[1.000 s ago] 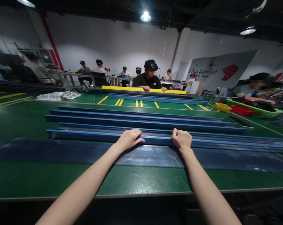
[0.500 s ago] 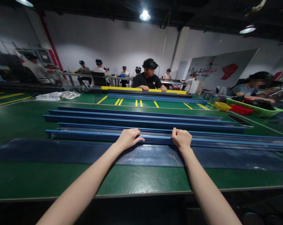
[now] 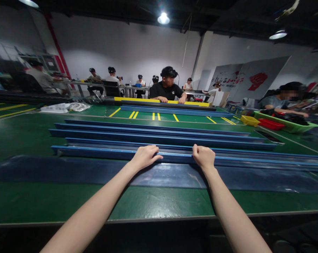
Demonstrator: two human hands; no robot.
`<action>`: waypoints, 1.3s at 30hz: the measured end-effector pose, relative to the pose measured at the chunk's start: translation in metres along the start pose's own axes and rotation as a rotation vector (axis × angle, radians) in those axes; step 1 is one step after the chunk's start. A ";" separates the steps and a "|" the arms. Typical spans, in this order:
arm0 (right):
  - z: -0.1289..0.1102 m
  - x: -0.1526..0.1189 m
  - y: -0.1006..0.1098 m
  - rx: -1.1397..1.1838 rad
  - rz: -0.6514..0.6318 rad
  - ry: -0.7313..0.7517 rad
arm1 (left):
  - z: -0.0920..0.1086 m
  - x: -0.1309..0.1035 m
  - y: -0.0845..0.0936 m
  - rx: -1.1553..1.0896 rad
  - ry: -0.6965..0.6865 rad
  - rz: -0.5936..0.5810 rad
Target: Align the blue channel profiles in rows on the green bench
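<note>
A long blue channel strip (image 3: pixel 174 158) runs across the green table (image 3: pixel 159 203) in front of me. My left hand (image 3: pixel 146 155) grips its near wall left of centre, thumb along the front and fingers curled over the top. Farther right, my right hand (image 3: pixel 204 155) is closed over the same strip, its fingertips hidden behind the hand. Nearer to me lies a flat, glossy dark blue sheet (image 3: pixel 77 172), passing beneath both wrists. Just beyond the held strip, more blue channel strips (image 3: pixel 116 135) lie roughly parallel to it.
Across the table a person in black (image 3: pixel 170 92) has both hands at a yellow bar (image 3: pixel 137 100). On the right are a yellow tray (image 3: pixel 250 120), a red tray (image 3: pixel 271 123) and a green basin (image 3: pixel 303 129). A clear plastic bag (image 3: pixel 78 107) lies back left.
The hand of the person across the table, on the right of the picture, has shifted slightly left along the yellow bar. My hands have kept their places on the blue strip.
</note>
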State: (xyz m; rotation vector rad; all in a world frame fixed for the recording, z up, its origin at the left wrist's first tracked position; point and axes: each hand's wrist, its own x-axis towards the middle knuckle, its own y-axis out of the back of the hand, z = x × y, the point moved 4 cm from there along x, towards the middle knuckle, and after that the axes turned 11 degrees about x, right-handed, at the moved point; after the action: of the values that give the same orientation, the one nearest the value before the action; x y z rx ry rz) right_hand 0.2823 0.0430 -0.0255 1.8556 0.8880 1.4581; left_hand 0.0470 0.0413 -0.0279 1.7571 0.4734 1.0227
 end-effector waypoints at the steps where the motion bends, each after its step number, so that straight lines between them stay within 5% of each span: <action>1: 0.000 0.000 0.000 0.003 0.008 0.013 | 0.000 0.000 0.000 0.004 -0.006 0.004; 12: -0.002 -0.001 -0.002 0.036 0.109 0.080 | 0.001 0.000 0.000 0.065 -0.026 0.032; 25: -0.051 -0.015 -0.004 0.136 0.107 0.388 | 0.005 -0.001 0.002 0.098 -0.048 0.052; 39: -0.050 -0.007 -0.014 0.031 -0.020 0.292 | 0.005 -0.001 -0.001 0.103 -0.079 0.079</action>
State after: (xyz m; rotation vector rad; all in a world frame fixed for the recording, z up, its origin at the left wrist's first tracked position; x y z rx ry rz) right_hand 0.2300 0.0484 -0.0307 1.6749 1.0680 1.7402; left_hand 0.0503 0.0384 -0.0298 1.9132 0.4158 0.9950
